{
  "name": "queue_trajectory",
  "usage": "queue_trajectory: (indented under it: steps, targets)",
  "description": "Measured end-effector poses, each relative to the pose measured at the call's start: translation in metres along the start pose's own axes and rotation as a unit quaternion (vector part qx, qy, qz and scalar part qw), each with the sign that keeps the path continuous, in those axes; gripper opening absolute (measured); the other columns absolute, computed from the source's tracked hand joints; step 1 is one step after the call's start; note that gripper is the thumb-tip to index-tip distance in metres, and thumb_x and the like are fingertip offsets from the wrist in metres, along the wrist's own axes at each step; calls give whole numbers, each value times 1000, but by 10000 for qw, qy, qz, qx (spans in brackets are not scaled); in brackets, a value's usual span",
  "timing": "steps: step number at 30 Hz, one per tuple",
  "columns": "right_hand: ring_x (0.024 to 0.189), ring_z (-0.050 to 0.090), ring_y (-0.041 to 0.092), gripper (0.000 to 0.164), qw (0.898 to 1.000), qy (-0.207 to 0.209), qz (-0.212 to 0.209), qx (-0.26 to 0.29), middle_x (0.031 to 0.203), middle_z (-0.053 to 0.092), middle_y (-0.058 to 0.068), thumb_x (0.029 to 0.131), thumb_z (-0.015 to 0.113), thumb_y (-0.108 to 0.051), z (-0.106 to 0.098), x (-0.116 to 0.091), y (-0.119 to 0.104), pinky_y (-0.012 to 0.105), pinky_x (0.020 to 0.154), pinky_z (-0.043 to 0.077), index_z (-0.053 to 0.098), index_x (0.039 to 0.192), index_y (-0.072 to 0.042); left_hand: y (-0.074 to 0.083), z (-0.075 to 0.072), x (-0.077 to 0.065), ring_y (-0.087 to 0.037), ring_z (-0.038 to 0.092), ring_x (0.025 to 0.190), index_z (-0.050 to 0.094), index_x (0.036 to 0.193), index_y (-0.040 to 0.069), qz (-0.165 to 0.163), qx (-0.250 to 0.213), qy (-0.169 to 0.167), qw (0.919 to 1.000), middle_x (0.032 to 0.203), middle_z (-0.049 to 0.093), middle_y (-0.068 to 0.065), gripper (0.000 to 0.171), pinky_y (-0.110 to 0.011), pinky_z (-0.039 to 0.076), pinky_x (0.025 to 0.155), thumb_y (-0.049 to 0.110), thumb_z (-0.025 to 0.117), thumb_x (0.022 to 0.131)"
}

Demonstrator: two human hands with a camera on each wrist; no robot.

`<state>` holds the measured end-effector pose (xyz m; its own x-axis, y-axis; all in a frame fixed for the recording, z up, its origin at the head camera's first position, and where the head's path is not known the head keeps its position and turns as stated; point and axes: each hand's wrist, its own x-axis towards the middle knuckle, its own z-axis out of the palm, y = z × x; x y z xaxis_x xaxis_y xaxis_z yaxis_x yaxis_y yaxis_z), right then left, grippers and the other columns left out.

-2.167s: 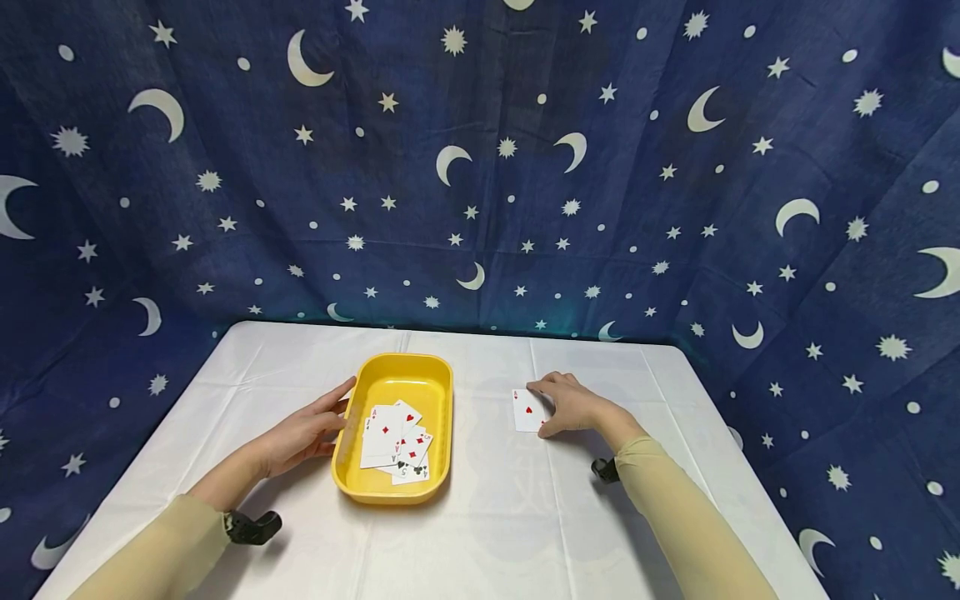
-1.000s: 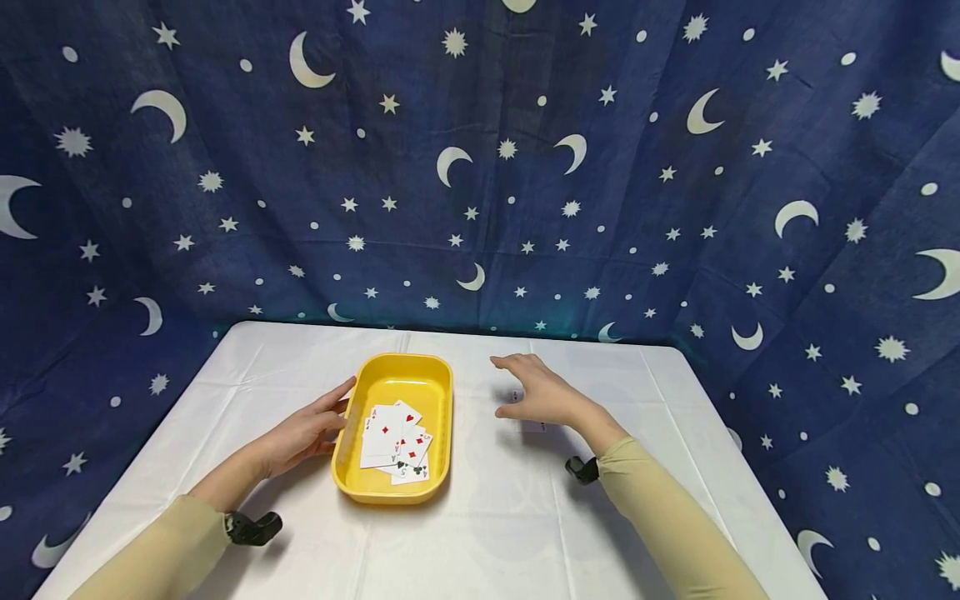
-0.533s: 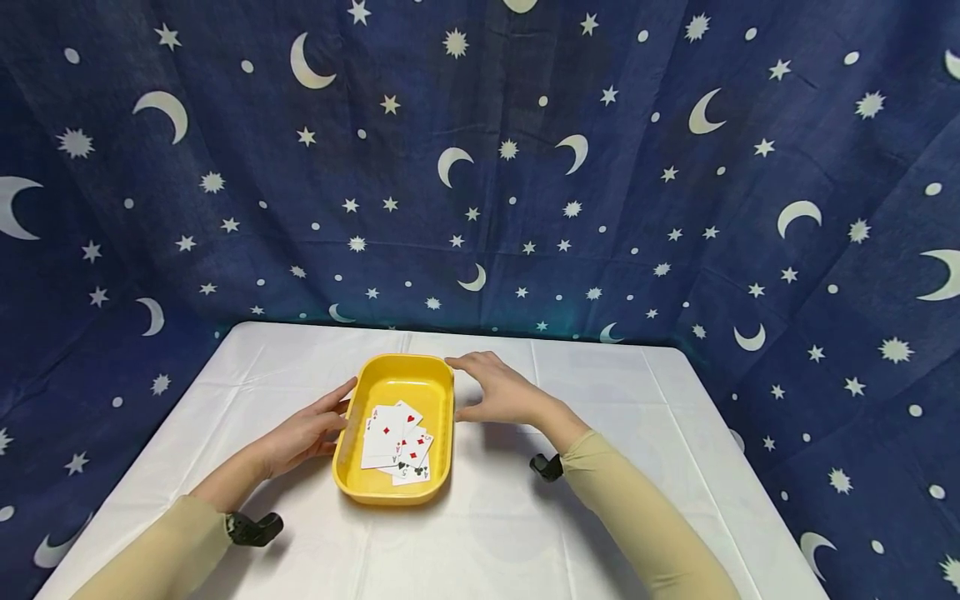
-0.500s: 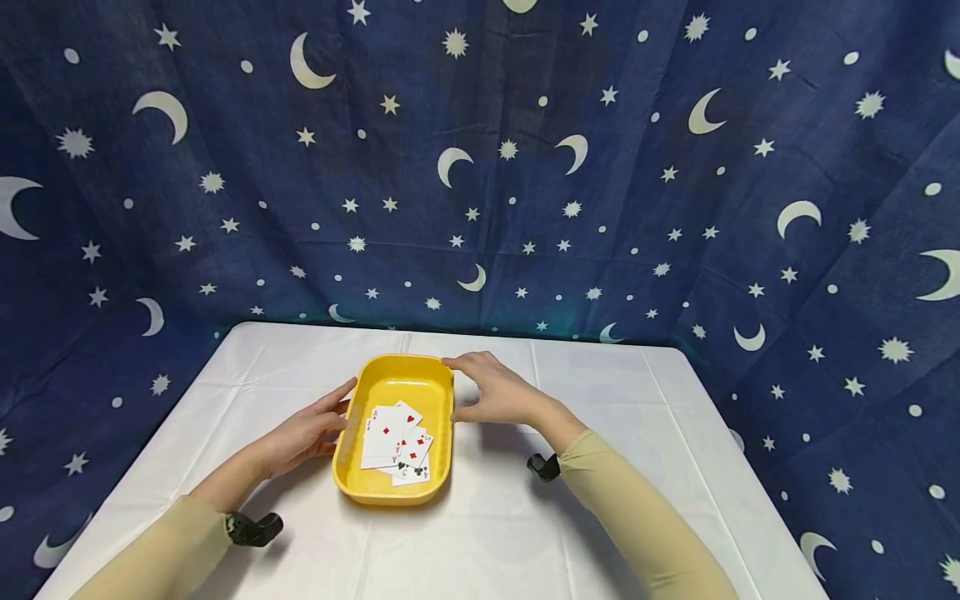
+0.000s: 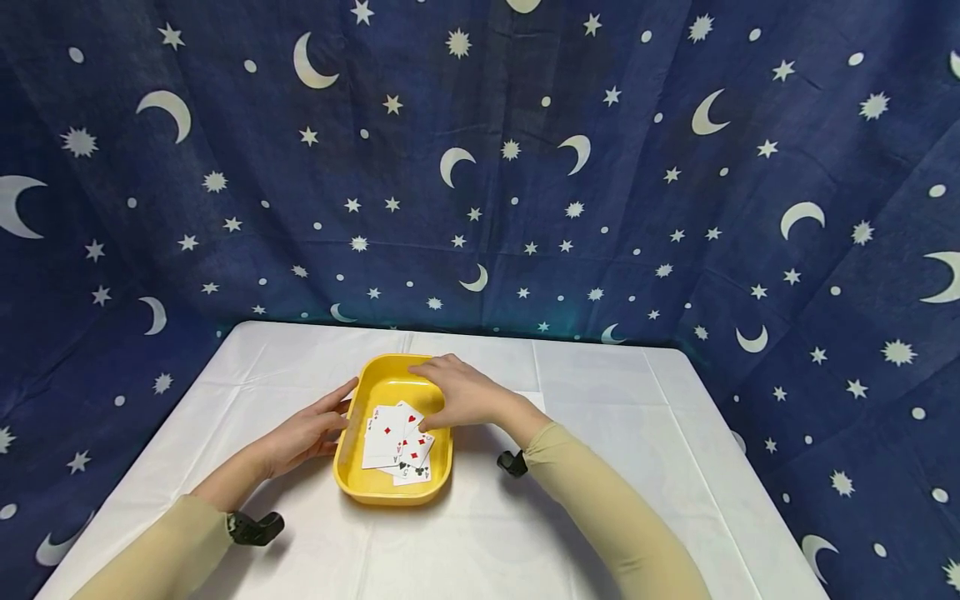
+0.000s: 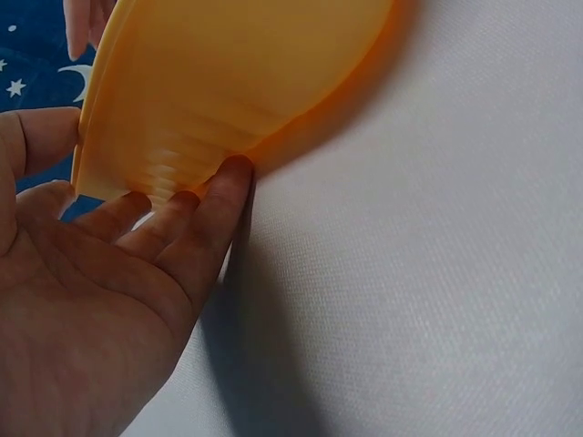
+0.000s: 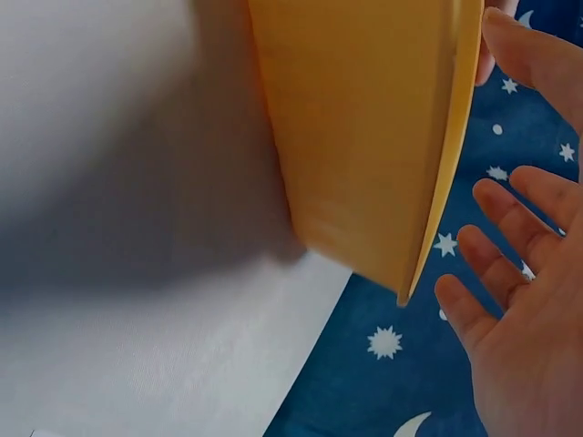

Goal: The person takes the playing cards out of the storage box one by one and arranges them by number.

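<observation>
A yellow plastic tray stands on the white table, with several playing cards lying face up and overlapping in it. Uppermost on the left of the pile is an ace of diamonds. My left hand rests against the tray's left side. In the left wrist view its nearly straight fingers touch the outer wall, the thumb near the rim. My right hand reaches over the right rim, thumb above the cards. In the right wrist view its fingers are spread and hold nothing.
Behind my right wrist, a corner of a white card shows on the table, mostly hidden. The white-clothed table ends at a dark blue curtain with moons and stars. A dark device sits at each wrist.
My right hand has let go of the ace of hearts, which stays on the table, and moved left until it is over the tray. The left hand and tray have kept still.
</observation>
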<state>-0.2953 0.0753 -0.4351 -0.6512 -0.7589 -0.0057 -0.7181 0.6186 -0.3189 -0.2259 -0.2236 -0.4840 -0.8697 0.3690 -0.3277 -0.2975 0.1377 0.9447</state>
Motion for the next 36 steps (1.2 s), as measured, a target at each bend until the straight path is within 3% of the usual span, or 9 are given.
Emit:
queue_trajectory:
  steps: [13,20,28,36]
  targets:
    - [136,39,19,100,9960,-645,127,-599,152,47,-2,73,83,-64,14,26,-17,35,115,34,46,155,-21,1,1,-1,-41,36,145,9,166,32,-33,38,20,10000,170,7,-20,79,-45,47,107,17,52,102]
    - [124,41,15,100,9894,-1003,164,-1038,143,52,-5,71,80,-71,27,34,-23,33,111,36,50,153,-23,-1,0,-1,-40,39,143,9,166,31,28,-50,-31,10000,170,8,-19,78,-44,48,106,15,51,103]
    - [111,42,14,94,9861,-1075,185,-1256,125,56,-8,67,79,-75,36,37,-24,33,101,39,59,143,-23,-1,-1,0,-40,38,144,8,166,31,40,-69,-58,10000,170,7,-19,78,-44,48,106,14,50,103]
    - [108,43,13,90,9841,-1117,243,-1357,121,56,-9,66,78,-78,38,39,-25,32,99,39,62,138,-25,-2,-1,0,-40,36,145,8,166,32,37,-87,-84,9999,170,8,-19,77,-46,46,107,14,50,103]
